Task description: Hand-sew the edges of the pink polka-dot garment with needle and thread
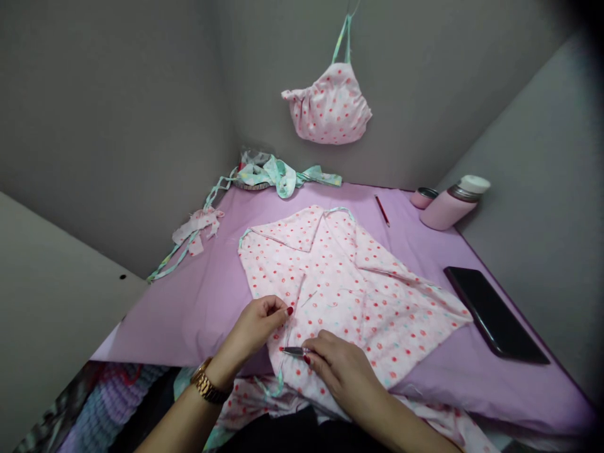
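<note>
Black clothing [292, 434] fills the bottom edge at the wearer's lap, where a table [202, 314] spread with lilac cloth begins. A pink dotted fabric [340, 299] lies across the middle of that table, its near left edge between two bare hands and more dotted cloth sagging below the table's edge. To the right, a black, slab-like device [493, 314] rests slantwise, just beside the fabric's pointed corner. A gathered dotted piece [330, 110] hangs by mint straps against the grey wall, above a heap of mint strips [283, 176]. A pink bottle [446, 207] with a white top leans at the far right corner.

The right hand [340, 371] is closed around small metal snips [293, 352]; whether the blades are parted cannot be told. The left hand [264, 324], a gold-toned watch [207, 382] at its wrist, has thumb and finger together on what looks like a fine thread [287, 330]. A red pencil [382, 211] lies beyond the fabric. The snips' long axis runs crosswise, tip leftward, just below the left fingertips; the thread drops toward that tip, roughly square to it, with the left hand the nearer to the thread's upper end.
</note>
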A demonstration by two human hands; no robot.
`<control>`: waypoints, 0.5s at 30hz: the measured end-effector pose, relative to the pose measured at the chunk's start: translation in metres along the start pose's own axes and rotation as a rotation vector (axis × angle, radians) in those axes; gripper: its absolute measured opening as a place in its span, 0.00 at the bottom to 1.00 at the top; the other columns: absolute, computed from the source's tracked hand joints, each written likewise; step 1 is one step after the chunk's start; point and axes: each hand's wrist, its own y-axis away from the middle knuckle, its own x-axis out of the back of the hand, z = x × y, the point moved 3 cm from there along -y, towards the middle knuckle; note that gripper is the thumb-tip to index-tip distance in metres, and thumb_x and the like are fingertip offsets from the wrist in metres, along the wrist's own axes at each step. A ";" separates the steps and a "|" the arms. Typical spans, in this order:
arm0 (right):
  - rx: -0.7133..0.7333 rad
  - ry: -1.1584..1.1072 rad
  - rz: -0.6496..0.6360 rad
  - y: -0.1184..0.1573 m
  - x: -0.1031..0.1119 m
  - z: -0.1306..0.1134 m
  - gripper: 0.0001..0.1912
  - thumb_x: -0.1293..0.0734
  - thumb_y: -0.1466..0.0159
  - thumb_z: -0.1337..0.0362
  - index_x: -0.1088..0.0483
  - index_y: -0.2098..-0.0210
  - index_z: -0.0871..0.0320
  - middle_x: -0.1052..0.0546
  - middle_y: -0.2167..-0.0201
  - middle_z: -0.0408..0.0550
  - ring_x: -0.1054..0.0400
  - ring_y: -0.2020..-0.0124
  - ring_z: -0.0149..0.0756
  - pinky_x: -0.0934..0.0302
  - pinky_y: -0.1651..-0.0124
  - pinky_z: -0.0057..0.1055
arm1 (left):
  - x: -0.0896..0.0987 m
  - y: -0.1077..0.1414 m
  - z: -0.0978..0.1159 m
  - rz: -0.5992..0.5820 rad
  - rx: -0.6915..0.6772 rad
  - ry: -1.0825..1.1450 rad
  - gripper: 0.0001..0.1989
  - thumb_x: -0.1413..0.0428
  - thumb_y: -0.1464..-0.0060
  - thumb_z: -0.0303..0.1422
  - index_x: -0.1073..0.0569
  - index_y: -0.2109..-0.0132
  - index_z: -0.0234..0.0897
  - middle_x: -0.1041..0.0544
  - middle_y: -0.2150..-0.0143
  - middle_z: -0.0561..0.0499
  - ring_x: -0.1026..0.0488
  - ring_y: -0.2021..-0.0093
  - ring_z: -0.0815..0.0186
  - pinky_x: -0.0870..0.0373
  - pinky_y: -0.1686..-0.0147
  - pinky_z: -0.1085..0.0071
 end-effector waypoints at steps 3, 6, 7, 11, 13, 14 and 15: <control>0.001 0.002 -0.005 -0.001 0.000 0.000 0.11 0.43 0.35 0.64 0.29 0.63 0.55 0.31 0.70 0.45 0.35 0.68 0.33 0.48 0.67 0.26 | -0.001 0.001 0.000 0.003 0.003 -0.005 0.09 0.47 0.55 0.37 0.32 0.75 0.35 0.38 0.80 0.58 0.44 0.79 0.72 0.47 0.77 0.74; 0.010 -0.010 -0.006 -0.001 -0.002 -0.001 0.11 0.43 0.35 0.64 0.29 0.64 0.54 0.31 0.71 0.45 0.35 0.68 0.33 0.48 0.67 0.26 | 0.000 0.001 -0.001 0.016 0.011 -0.014 0.09 0.47 0.55 0.36 0.33 0.75 0.35 0.38 0.80 0.58 0.44 0.79 0.72 0.47 0.77 0.75; 0.010 -0.020 -0.006 0.000 -0.002 -0.002 0.11 0.43 0.35 0.64 0.29 0.64 0.54 0.31 0.71 0.45 0.35 0.68 0.33 0.47 0.67 0.26 | 0.000 0.000 -0.001 0.018 0.013 -0.015 0.09 0.47 0.54 0.37 0.33 0.75 0.35 0.38 0.80 0.58 0.44 0.78 0.72 0.47 0.77 0.75; 0.019 -0.117 0.068 0.003 0.011 0.000 0.11 0.43 0.35 0.64 0.30 0.62 0.55 0.30 0.69 0.45 0.35 0.67 0.32 0.44 0.65 0.26 | 0.002 -0.001 0.003 0.004 0.001 -0.022 0.11 0.46 0.55 0.39 0.34 0.76 0.36 0.38 0.80 0.57 0.43 0.78 0.71 0.46 0.76 0.74; -0.004 -0.131 0.213 0.000 0.034 0.013 0.11 0.44 0.34 0.63 0.31 0.60 0.55 0.29 0.68 0.45 0.34 0.65 0.31 0.43 0.63 0.25 | 0.003 -0.001 0.003 -0.017 -0.016 -0.028 0.12 0.46 0.55 0.40 0.34 0.77 0.36 0.38 0.81 0.57 0.43 0.78 0.70 0.45 0.76 0.74; -0.046 -0.097 0.308 -0.002 0.050 0.025 0.11 0.44 0.34 0.63 0.31 0.59 0.55 0.29 0.66 0.45 0.34 0.64 0.31 0.42 0.61 0.24 | 0.004 -0.001 0.002 -0.033 -0.028 -0.032 0.13 0.46 0.55 0.41 0.35 0.78 0.36 0.39 0.81 0.57 0.42 0.78 0.69 0.45 0.76 0.74; -0.105 -0.045 0.404 -0.005 0.069 0.040 0.11 0.44 0.34 0.63 0.32 0.58 0.55 0.28 0.64 0.46 0.34 0.62 0.31 0.42 0.59 0.24 | 0.004 -0.002 0.000 -0.049 -0.036 -0.042 0.14 0.46 0.55 0.42 0.34 0.77 0.36 0.38 0.80 0.56 0.42 0.78 0.69 0.44 0.76 0.73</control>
